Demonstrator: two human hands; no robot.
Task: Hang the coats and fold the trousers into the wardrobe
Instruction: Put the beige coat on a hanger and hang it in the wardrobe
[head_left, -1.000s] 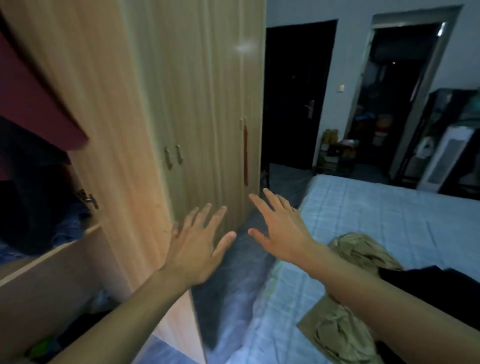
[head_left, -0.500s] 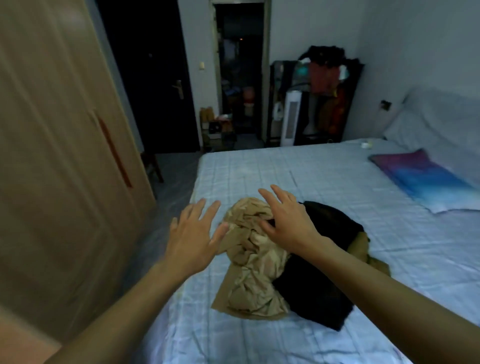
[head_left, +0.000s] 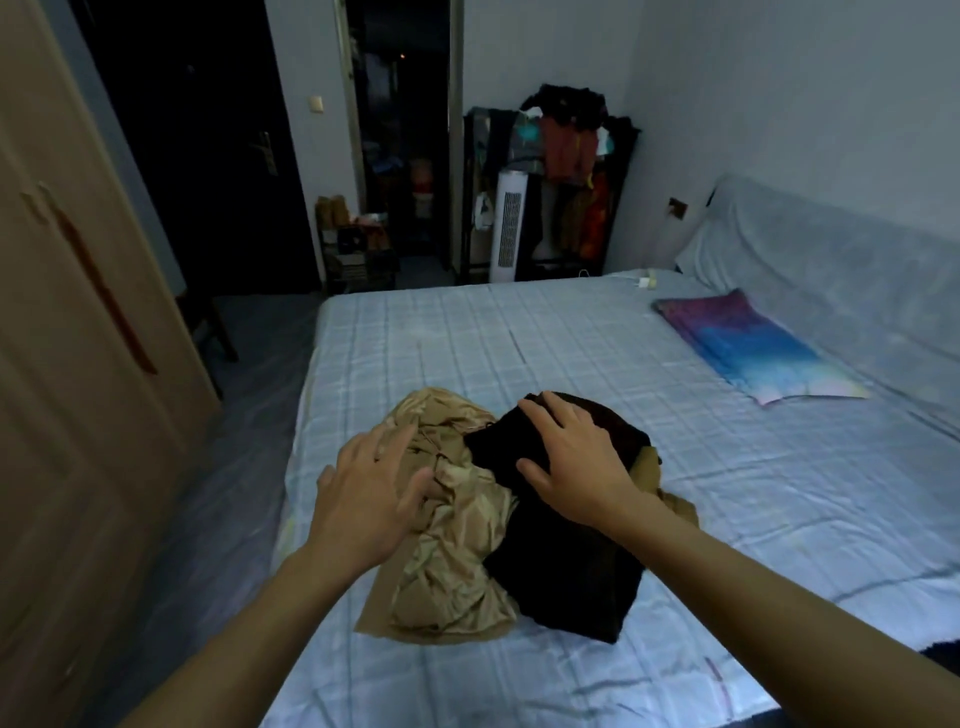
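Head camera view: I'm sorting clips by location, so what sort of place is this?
Most likely a home bedroom: a wide bed with a checked sheet and a pillow, a wooden wardrobe at the left, and a rack heaped with clothes by the far wall.

The person's arms come into view uncovered. The left forearm (head_left: 249, 623) and the right forearm (head_left: 779, 587) are bare along their whole visible length, from the wrist to the lower edge, and are lean and smooth in outline. The left hand (head_left: 363, 499) and the right hand (head_left: 576, 467) are bare too, with long, slender fingers (head_left: 545, 423). The nails seem cut short, though the dim, bluish light and slight blur leave that uncertain.
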